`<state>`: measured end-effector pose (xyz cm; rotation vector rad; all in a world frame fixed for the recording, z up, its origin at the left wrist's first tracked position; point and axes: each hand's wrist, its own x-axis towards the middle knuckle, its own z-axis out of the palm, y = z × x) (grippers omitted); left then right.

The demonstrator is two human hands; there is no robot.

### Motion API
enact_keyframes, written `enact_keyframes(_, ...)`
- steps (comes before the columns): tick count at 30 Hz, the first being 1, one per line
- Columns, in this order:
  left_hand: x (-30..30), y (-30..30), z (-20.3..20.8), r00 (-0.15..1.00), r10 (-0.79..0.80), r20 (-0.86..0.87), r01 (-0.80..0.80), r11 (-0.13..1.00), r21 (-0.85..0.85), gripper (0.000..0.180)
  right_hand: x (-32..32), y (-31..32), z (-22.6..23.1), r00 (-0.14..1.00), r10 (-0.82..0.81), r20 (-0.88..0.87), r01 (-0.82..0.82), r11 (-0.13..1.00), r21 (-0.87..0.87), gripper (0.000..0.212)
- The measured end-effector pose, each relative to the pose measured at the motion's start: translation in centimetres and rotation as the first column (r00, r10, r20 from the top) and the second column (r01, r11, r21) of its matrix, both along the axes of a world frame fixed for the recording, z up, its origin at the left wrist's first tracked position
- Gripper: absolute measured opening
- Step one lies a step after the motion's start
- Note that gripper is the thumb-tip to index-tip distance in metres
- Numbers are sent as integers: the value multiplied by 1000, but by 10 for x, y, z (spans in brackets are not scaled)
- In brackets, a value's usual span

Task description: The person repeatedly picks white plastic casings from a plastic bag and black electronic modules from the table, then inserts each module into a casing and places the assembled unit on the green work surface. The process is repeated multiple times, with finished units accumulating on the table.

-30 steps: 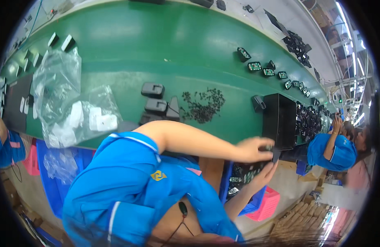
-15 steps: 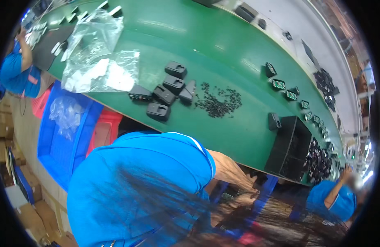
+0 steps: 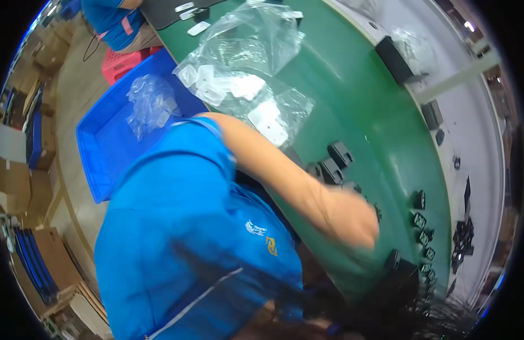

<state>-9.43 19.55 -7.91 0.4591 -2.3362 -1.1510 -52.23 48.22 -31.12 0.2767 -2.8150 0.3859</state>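
My left hand [image 3: 353, 218] is blurred at the end of my bare forearm, which reaches out of my blue sleeve over the near edge of the green table [image 3: 353, 96]. Its fingers look curled, and the blur hides whether it holds anything. Just beyond my wrist lie three black moulded parts [image 3: 333, 164]. More small black parts [image 3: 422, 224] sit in a row past my hand. My right hand is out of sight, and my blue shirt fills the lower middle.
Clear plastic bags with white pieces [image 3: 245, 73] lie on the table. A blue bin [image 3: 103, 147] holding a crumpled bag stands on the floor beside a pink stool [image 3: 115, 63]. Another person in blue [image 3: 112, 14] sits further along. Cardboard boxes [image 3: 24, 187] line the floor.
My view has swung round, so the table now runs down the right side. My left arm and hand have come back into sight over the table's edge.
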Motion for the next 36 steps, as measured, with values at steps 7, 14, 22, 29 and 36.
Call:
enact_keyframes(7,268,-32,-71,348,934,81,-746,329,-579,23,56,-111,107,843,293,-452,-454,838,-303,39)
enact_keyframes(14,274,-19,-99,138,938,319,-634,331,-699,39,150,-220,206,505,490,-710,-848,434,-304,31)
enact_keyframes(22,274,-28,-102,190,967,170,-803,252,-540,41,283,-342,225,-161,911,-379,-928,-270,-256,17)
enact_keyframes(29,290,-25,-91,46,984,-172,-916,-28,-401,26,376,-395,270,-538,779,-323,-674,-627,-391,16)
enact_keyframes(36,235,-5,-40,528,849,-23,-450,302,841,33,452,-387,241,-728,664,172,-593,-483,-644,32)
